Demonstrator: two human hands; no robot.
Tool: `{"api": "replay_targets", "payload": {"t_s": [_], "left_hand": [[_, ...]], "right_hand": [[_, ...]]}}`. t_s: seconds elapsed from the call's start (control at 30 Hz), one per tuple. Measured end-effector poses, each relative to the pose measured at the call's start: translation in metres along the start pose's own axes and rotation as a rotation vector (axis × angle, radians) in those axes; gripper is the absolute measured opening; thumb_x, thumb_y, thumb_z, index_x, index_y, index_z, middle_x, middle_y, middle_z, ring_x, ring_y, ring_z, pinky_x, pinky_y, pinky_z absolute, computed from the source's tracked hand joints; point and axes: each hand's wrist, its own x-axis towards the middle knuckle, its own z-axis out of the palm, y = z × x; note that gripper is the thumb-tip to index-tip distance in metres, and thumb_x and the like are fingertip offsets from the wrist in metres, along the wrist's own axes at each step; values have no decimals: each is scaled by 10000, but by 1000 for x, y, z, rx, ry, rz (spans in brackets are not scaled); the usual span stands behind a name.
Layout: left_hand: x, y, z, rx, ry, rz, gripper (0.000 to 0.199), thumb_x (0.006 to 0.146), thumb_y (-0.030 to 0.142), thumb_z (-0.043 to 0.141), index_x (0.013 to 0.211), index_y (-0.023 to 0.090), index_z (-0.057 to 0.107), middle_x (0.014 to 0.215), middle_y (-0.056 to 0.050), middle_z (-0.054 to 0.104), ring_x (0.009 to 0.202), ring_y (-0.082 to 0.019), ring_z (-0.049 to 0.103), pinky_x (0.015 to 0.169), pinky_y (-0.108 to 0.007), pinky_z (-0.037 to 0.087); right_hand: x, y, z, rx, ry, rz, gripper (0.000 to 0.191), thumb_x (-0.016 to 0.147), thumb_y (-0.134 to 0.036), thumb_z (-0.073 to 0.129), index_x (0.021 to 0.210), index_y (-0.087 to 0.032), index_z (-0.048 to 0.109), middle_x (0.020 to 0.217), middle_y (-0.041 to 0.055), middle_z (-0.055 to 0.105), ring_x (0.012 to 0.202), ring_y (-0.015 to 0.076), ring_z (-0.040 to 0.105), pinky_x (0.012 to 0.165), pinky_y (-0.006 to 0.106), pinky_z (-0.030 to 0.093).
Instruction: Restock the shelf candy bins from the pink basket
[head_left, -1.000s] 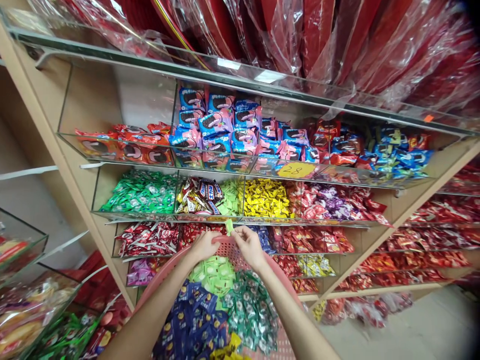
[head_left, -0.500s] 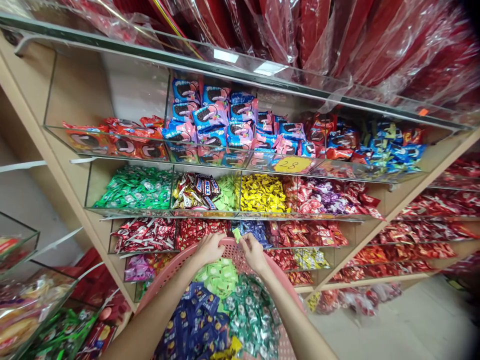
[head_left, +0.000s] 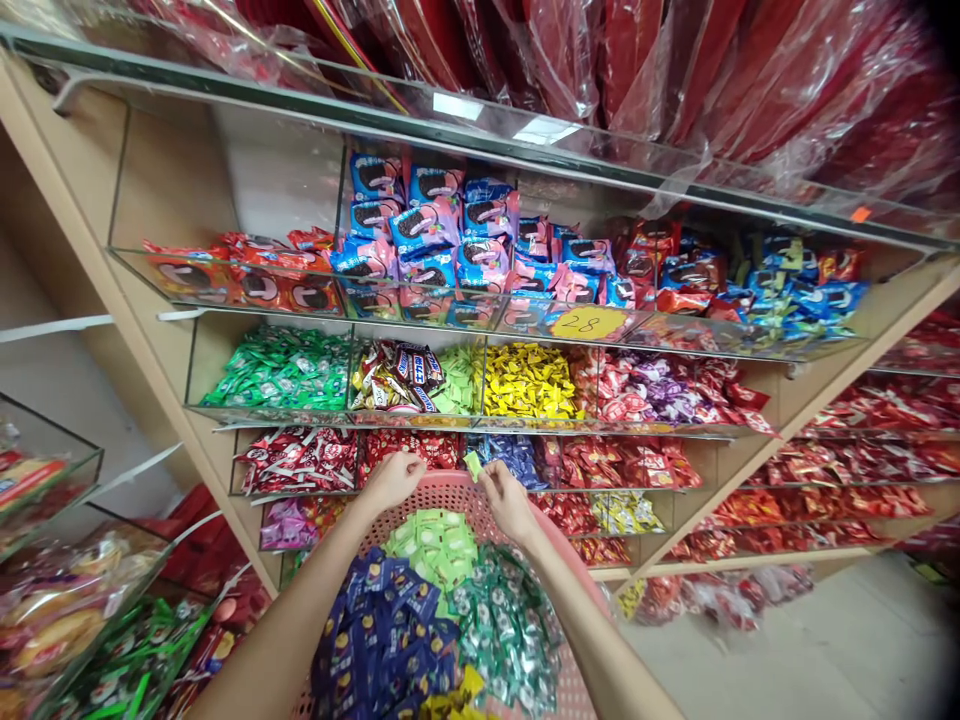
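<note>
A pink perforated plastic basket [head_left: 577,560] is below my hands, holding wrapped sweets in separate heaps. Light green packets [head_left: 435,545] lie toward its far side, dark blue packets [head_left: 382,635] at the left, dark green ones [head_left: 510,630] at the right and a few yellow ones [head_left: 461,695] nearest me. My right hand [head_left: 507,498] pinches a small light green candy packet [head_left: 473,465] above the far rim. At the rim's left part, my left hand [head_left: 394,482] has its fingers curled together; whatever they hold, if anything, is hidden.
Ahead stands a wooden shelf unit with glass-fronted bins of sweets, including green sweets [head_left: 289,370], yellow sweets [head_left: 529,382] and blue-pink biscuit packs [head_left: 427,230]. A yellow price tag [head_left: 589,322] reads 28. Red wrapped goods [head_left: 630,70] overhang the top. Another glass bin [head_left: 45,480] is at left.
My left hand has moved left along the basket's far rim, away from my right hand, and its fingers have curled. The green packet stays in my right hand. The view has shifted slightly.
</note>
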Motion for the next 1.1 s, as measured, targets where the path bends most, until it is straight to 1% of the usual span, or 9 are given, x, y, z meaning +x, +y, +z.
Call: {"api": "replay_targets", "payload": {"t_s": [0.07,0.2,0.37,0.53,0.6,0.73,0.83,1.0,1.1], "left_hand": [[-3,-1,2,81,-35,-68,421,804,454,322,701,178,622,660,-23,612,628,-134,544,588,-216,360],[-6,2,9,197,29,-107,504,780,561,292,657,182,601,671,-47,615,603,-146,544,540,-219,322],[-7,7,14,263,25,-161,540,771,599,260,676,194,605,675,-59,625,641,-169,576,547,-222,337],[-5,7,22,306,23,-155,554,771,609,244,743,194,610,777,-92,648,709,-203,593,599,-253,371],[-4,7,24,303,16,-153,551,775,602,244,753,187,606,789,-97,649,714,-198,593,606,-252,372],[-3,11,23,298,-2,-147,545,773,601,254,709,178,592,750,-88,644,706,-193,594,573,-236,354],[-2,12,21,294,-8,-140,540,771,604,261,687,183,589,726,-80,641,701,-197,596,550,-232,343],[0,10,19,296,8,-106,547,779,606,240,663,191,577,679,-68,630,653,-183,584,520,-226,315],[1,8,20,295,9,-112,542,780,603,244,655,192,574,666,-61,626,634,-174,576,513,-225,303]], "right_hand": [[-1,2,1,5,5,-3,253,819,-388,328,789,-190,483,607,-34,493,565,118,452,585,223,326],[-4,2,3,30,2,-12,249,805,-381,371,756,-186,517,660,-10,561,633,134,502,628,237,348],[-9,1,4,170,68,-25,227,778,-358,438,696,-171,536,783,31,621,729,146,549,695,244,374],[-13,6,5,259,95,-25,204,752,-347,477,687,-167,547,736,30,615,699,148,545,702,263,391],[-13,9,5,343,94,-9,191,733,-339,503,660,-166,535,736,33,607,706,145,542,706,267,399],[-10,11,5,580,81,78,182,661,-311,584,597,-161,502,764,42,599,717,140,545,690,263,409],[-8,9,5,706,94,162,200,603,-292,639,581,-158,492,709,22,599,692,127,542,681,253,402],[-5,7,9,813,69,262,227,586,-319,661,656,-152,523,559,-41,546,507,71,458,533,204,355],[-6,6,11,844,45,284,235,590,-323,657,667,-150,517,541,-52,528,479,55,434,497,185,342]]}}
